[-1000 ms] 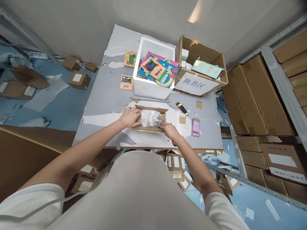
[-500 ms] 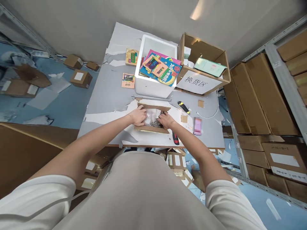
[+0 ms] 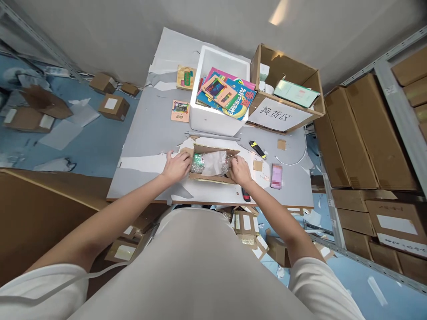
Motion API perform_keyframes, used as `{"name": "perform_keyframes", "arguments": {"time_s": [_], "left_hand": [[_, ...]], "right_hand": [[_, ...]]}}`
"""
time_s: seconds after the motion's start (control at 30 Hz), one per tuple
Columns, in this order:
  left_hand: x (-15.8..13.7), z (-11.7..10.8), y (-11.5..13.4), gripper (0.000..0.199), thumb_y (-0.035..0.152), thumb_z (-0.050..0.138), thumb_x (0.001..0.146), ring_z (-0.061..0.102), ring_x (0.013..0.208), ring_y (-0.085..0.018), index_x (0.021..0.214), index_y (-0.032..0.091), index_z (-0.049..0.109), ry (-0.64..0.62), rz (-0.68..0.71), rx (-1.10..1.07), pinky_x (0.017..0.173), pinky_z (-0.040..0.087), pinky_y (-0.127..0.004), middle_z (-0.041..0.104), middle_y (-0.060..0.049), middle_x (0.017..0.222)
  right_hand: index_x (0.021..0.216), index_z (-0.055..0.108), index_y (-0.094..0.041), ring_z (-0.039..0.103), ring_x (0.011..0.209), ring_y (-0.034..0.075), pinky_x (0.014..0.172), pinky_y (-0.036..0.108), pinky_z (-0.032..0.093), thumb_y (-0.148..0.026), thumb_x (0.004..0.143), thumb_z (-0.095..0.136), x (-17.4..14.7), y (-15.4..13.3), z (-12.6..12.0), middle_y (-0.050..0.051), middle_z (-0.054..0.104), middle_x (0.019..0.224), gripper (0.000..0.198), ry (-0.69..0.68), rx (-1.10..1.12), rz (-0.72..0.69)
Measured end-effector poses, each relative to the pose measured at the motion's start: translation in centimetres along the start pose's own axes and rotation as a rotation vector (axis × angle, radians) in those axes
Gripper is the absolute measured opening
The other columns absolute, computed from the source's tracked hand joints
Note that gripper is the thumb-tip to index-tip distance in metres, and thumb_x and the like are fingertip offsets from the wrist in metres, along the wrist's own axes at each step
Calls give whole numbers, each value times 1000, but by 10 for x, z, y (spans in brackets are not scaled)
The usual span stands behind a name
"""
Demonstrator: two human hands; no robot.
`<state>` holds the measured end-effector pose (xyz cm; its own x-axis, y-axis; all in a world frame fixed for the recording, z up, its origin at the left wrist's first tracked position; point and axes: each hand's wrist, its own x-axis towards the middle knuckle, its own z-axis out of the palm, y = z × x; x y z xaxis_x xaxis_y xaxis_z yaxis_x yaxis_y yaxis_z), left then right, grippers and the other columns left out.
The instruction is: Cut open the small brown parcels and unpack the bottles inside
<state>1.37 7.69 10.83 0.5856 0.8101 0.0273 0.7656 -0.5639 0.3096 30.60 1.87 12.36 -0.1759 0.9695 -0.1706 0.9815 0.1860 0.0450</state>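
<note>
A small open cardboard box [image 3: 213, 178] lies near the front of the table. Inside it are a bubble-wrapped item [image 3: 198, 162] showing green on its left and a crumpled white sheet [image 3: 214, 162] across its middle. At the box's left end, my left hand [image 3: 176, 166] has its fingers closed on the flap, thumb raised. My right hand [image 3: 240, 170] curls its fingers over the right end, beside the bubble wrap; its fingertips are partly hidden. A red and black cutter [image 3: 246, 194] lies just below my right hand.
Behind the box stands a white foam box [image 3: 213, 122] holding books, beside a larger carton [image 3: 316, 95]. A yellow and black cutter [image 3: 257, 150], a blurred pink item [image 3: 276, 176] and a white cable [image 3: 302, 158] lie to the right. Shelves of cartons [image 3: 376, 133] flank the table.
My left hand has moved left, out of the box to its left end, uncovering the green part of the wrapped item. My right hand has shifted slightly right to the box's end.
</note>
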Motion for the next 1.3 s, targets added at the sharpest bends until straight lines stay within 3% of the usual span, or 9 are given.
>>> {"name": "perform_keyframes", "arguments": {"time_s": [0.17,0.33,0.47,0.63,0.73,0.97,1.13,1.23,1.3], "left_hand": [[4,4,27,71,59,46,82,47,120,-35,137,15,44,-124,-209,-19,105,16,-62,51,-20,131],[5,0,42,114,78,55,62,35,128,-43,147,8,25,-238,-263,76,106,13,-64,39,-25,140],[2,2,42,116,78,54,63,30,131,-42,149,7,21,-245,-279,86,107,11,-65,35,-25,144],[1,6,42,118,79,55,62,28,131,-43,149,8,19,-216,-260,64,107,12,-64,37,-24,143],[3,7,46,118,78,55,62,29,130,-43,149,8,18,-223,-264,67,107,13,-63,37,-25,142],[5,8,51,117,79,53,63,31,128,-43,150,9,17,-241,-296,82,106,16,-62,38,-25,140],[4,8,50,119,80,54,61,34,125,-43,148,4,22,-224,-309,43,104,17,-65,42,-27,136],[3,10,50,117,77,56,62,33,126,-44,147,6,22,-195,-298,23,104,15,-67,41,-26,137],[2,11,50,111,72,58,63,31,128,-44,147,8,23,-178,-292,20,105,12,-69,40,-25,139]], "right_hand": [[119,57,-8,41,113,33,102,48,27,-42,78,63,11,-3,0,21,53,124,54,-95,-122,-153],[118,62,-10,36,118,36,105,52,17,-22,76,61,38,-35,9,22,54,122,44,-205,-257,86],[122,58,-12,39,115,35,101,52,22,-13,79,51,34,-39,8,20,51,121,43,-178,-203,180],[127,49,-12,41,107,32,94,47,30,-30,74,62,9,-18,-4,18,49,122,58,-151,-149,114],[125,52,-11,42,105,32,93,46,30,-30,81,57,7,-23,-1,19,49,120,48,-168,-244,143],[123,56,-11,48,102,30,83,44,36,-12,88,37,35,-40,20,22,46,125,40,-304,-162,402],[137,36,-9,44,115,31,93,45,39,-32,77,56,12,-11,13,20,42,131,67,-101,240,137],[142,28,-10,40,123,29,100,45,37,-28,75,52,-12,13,10,19,41,134,74,60,425,6],[140,34,-13,41,125,27,102,45,37,-20,75,44,-26,26,11,17,43,132,65,102,466,38]]}}
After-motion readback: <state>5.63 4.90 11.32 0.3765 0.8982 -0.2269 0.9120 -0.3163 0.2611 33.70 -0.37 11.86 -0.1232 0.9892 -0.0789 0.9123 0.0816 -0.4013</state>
